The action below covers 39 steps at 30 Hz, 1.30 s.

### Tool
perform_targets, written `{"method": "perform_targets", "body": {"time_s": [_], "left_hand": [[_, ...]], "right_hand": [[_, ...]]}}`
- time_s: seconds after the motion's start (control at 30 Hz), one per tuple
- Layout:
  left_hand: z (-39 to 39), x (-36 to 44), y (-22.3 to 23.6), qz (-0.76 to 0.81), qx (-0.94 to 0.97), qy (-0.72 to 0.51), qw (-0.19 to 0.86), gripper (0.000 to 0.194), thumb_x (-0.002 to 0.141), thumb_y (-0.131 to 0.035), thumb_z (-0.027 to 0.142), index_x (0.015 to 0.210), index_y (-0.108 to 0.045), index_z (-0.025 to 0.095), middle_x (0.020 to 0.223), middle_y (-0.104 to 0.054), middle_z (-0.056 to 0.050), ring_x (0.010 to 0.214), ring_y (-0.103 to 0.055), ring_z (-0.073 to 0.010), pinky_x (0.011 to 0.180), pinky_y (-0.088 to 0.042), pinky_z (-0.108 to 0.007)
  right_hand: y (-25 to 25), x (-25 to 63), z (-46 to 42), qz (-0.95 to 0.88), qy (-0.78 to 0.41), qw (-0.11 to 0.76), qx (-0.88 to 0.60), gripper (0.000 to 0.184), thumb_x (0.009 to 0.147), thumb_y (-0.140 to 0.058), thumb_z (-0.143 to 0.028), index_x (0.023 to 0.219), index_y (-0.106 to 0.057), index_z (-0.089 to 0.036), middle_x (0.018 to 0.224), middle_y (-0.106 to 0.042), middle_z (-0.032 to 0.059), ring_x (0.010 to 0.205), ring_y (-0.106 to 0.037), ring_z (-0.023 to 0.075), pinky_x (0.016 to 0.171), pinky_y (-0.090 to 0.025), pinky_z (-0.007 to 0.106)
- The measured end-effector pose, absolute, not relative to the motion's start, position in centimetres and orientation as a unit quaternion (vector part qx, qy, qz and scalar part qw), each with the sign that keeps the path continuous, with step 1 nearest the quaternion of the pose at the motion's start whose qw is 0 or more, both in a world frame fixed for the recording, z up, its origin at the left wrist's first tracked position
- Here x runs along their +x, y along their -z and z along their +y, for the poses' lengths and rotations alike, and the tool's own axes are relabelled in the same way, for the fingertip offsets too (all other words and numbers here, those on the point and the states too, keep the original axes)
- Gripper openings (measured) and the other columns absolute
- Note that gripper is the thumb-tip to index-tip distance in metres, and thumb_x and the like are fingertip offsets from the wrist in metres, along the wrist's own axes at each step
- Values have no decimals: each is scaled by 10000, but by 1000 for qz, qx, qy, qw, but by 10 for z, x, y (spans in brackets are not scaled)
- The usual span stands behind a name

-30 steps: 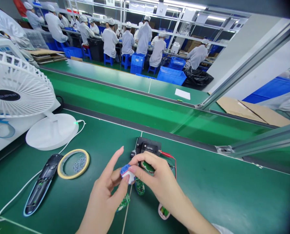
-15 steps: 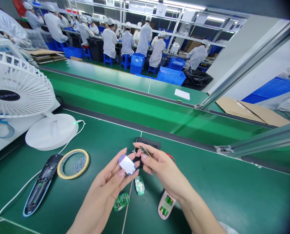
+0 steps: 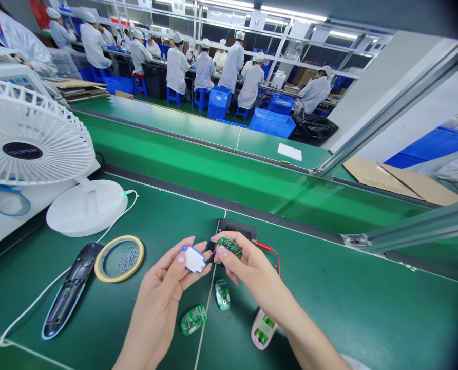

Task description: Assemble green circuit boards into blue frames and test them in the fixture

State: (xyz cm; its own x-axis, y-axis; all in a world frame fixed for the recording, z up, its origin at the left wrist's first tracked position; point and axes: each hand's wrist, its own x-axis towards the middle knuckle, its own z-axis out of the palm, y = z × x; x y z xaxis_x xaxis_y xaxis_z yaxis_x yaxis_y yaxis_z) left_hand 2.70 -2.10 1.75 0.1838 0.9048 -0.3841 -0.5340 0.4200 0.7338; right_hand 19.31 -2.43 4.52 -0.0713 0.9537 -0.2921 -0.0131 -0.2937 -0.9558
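My left hand [image 3: 167, 280] pinches a small white and blue part [image 3: 193, 258] between thumb and fingers, held above the green mat. My right hand [image 3: 248, 267] holds a small green circuit board [image 3: 230, 246] by its edge, close beside the white part and just in front of a black fixture [image 3: 236, 228] with red wires [image 3: 266, 247]. Two more green circuit boards [image 3: 193, 319] [image 3: 222, 294] lie on the mat below my hands. A pale housing with green batteries [image 3: 262, 329] lies under my right wrist.
A white desk fan [image 3: 32, 154] stands at the left with its cable [image 3: 29, 308] trailing forward. A tape roll ringing small screws [image 3: 119, 258] and a black handheld device [image 3: 68, 290] lie left of my hands. A conveyor belt [image 3: 229, 174] runs behind; people in white coats work far back.
My hands have drawn slightly apart and risen. The right hand has turned the green board up into view, and the white part in the left hand now faces me.
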Motion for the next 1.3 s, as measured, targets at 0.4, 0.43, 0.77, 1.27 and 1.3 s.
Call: {"method": "perform_targets", "body": {"time_s": [0.4,0.43,0.77,1.27,1.3], "left_hand": [[-32,39,-21,450,193,-539,686,429,850,-698,455,1229,-615,273,1365,-622,-64,1320,-521,-258,1071,-474,-354],[-32,39,-21,447,195,-533,691,429,847,-700,458,1224,-612,272,1364,-623,-65,1310,-531,-261,1057,-484,-355],[-31,29,-27,393,214,-402,799,281,842,-714,416,950,-655,164,877,-742,-74,770,-709,-211,688,-588,-301],[-37,25,-55,258,129,-349,892,320,780,-799,292,1090,-731,255,953,-767,-56,816,-750,-222,713,-625,-292],[-37,24,-53,256,131,-353,890,318,793,-786,278,1106,-733,261,966,-766,-54,835,-749,-222,729,-626,-295]], "right_hand": [[-32,171,-29,-364,-642,405,-540,479,698,-754,-599,908,-634,-186,449,-402,-109,376,-325,47,408,-246,201],[-33,172,-29,-363,-641,407,-540,479,702,-748,-604,899,-641,-181,431,-392,-111,369,-308,45,402,-230,201],[-50,195,-24,-457,-552,384,-582,330,783,-687,-510,833,-691,-184,602,-544,-34,427,-374,60,380,-284,212],[-78,210,-43,-450,-496,461,-582,335,868,-586,-572,899,-604,-239,685,-557,-5,448,-388,78,382,-312,223],[-77,211,-41,-450,-504,453,-582,333,864,-601,-558,911,-612,-228,642,-541,-18,436,-401,75,387,-321,216]]}}
